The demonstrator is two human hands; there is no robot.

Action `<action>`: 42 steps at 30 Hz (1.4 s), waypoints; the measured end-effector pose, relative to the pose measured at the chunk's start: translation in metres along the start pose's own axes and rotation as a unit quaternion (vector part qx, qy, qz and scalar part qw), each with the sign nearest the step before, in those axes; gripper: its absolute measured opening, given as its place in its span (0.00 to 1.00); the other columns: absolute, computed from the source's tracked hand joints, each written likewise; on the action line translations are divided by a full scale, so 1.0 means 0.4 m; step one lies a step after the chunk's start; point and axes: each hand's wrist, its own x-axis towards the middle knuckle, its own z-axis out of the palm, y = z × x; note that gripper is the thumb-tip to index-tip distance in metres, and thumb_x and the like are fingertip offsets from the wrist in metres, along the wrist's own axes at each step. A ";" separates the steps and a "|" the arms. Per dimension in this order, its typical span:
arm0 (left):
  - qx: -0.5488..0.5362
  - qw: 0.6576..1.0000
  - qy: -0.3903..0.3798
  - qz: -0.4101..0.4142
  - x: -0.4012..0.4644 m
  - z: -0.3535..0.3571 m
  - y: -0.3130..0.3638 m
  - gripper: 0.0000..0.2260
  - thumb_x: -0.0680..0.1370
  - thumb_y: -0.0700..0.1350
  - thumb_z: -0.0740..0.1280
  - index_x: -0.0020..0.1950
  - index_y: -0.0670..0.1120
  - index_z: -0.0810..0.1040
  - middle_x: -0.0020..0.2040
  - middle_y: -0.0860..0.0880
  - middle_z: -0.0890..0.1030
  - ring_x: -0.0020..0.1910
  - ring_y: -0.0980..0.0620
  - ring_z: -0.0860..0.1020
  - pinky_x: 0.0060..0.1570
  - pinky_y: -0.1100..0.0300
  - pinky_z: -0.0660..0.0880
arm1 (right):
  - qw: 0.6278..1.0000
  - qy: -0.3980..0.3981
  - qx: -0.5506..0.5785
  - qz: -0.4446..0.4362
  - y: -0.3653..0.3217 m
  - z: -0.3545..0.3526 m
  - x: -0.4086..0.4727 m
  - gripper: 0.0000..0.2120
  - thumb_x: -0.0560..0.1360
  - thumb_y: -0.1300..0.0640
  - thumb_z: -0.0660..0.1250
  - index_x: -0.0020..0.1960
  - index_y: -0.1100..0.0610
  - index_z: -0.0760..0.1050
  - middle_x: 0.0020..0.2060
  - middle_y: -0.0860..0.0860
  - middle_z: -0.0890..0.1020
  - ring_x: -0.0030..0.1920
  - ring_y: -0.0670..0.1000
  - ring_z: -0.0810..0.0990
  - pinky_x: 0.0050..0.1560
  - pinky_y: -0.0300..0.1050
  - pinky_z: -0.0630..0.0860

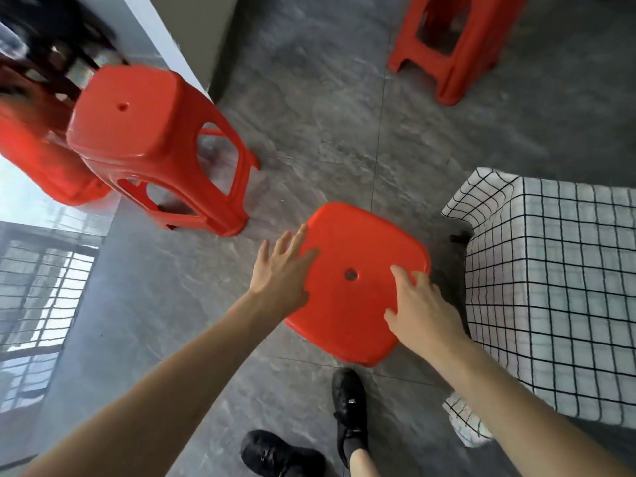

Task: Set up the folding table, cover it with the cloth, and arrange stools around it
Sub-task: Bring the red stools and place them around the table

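Head view shows a red square plastic stool (pixel 354 280) standing just left of the black-checked white cloth (pixel 550 287). Left hand (pixel 280 270), fingers spread, overlaps the seat's left edge; right hand (pixel 421 304) rests loosely curled on its right.

Grey floor (pixel 309 115) bears red stools (pixel 358 287), clothed table (pixel 550 270).

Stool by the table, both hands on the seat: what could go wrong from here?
1. The stool sits close to the hanging cloth; a push could snag or drag the cloth.
2. The right shoe is right behind it; pulling back may hit the foot.
3. Left hand and right hand lie flat, without a grip, and may slip.
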 end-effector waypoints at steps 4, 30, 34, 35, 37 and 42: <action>0.033 0.995 0.097 -0.017 -0.111 -0.259 -0.112 0.37 0.73 0.54 0.70 0.78 0.57 0.56 0.80 0.48 0.44 0.79 0.45 0.48 0.74 0.44 0.50 | 0.992 0.060 -0.029 -0.110 -0.090 -0.270 -0.082 0.30 0.78 0.47 0.62 0.75 0.49 0.53 0.70 0.49 0.65 0.68 0.54 0.68 0.59 0.53 0.74; -0.146 0.848 0.394 -0.322 -1.152 -0.758 -0.380 0.30 0.77 0.68 0.39 0.78 0.63 0.37 0.76 0.57 0.28 0.74 0.54 0.27 0.73 0.44 0.31 | 0.833 0.247 0.005 -0.495 -0.883 -0.773 -0.821 0.33 0.79 0.38 0.53 0.79 0.43 0.44 0.79 0.43 0.47 0.78 0.46 0.44 0.76 0.59 0.49; -0.106 0.842 0.395 -0.353 -1.248 -0.699 -0.442 0.30 0.79 0.66 0.41 0.79 0.59 0.39 0.77 0.53 0.30 0.75 0.51 0.28 0.73 0.40 0.34 | 0.818 0.227 -0.025 -0.527 -0.980 -0.683 -0.854 0.33 0.78 0.38 0.55 0.79 0.44 0.47 0.79 0.45 0.49 0.78 0.48 0.47 0.76 0.59 0.53; -0.109 0.841 0.392 -0.356 -1.271 -0.682 -0.457 0.30 0.78 0.67 0.39 0.79 0.60 0.40 0.77 0.53 0.30 0.75 0.51 0.28 0.73 0.40 0.33 | 0.817 0.220 -0.036 -0.531 -1.000 -0.658 -0.861 0.34 0.79 0.40 0.57 0.79 0.45 0.47 0.79 0.45 0.49 0.78 0.49 0.47 0.76 0.59 0.51; -0.138 0.842 0.379 -0.359 -1.310 -0.647 -0.486 0.30 0.77 0.68 0.35 0.78 0.62 0.38 0.76 0.56 0.28 0.74 0.52 0.27 0.72 0.41 0.30 | 0.816 0.210 -0.059 -0.536 -1.034 -0.611 -0.874 0.34 0.79 0.43 0.59 0.79 0.46 0.46 0.79 0.45 0.47 0.78 0.49 0.46 0.76 0.56 0.48; -0.150 0.824 0.361 -0.411 -1.395 -0.557 -0.550 0.31 0.75 0.68 0.31 0.78 0.64 0.39 0.77 0.57 0.30 0.74 0.54 0.27 0.71 0.41 0.29 | 0.793 0.203 -0.094 -0.566 -1.141 -0.538 -0.903 0.34 0.79 0.39 0.57 0.79 0.46 0.45 0.79 0.48 0.48 0.78 0.50 0.48 0.76 0.59 0.52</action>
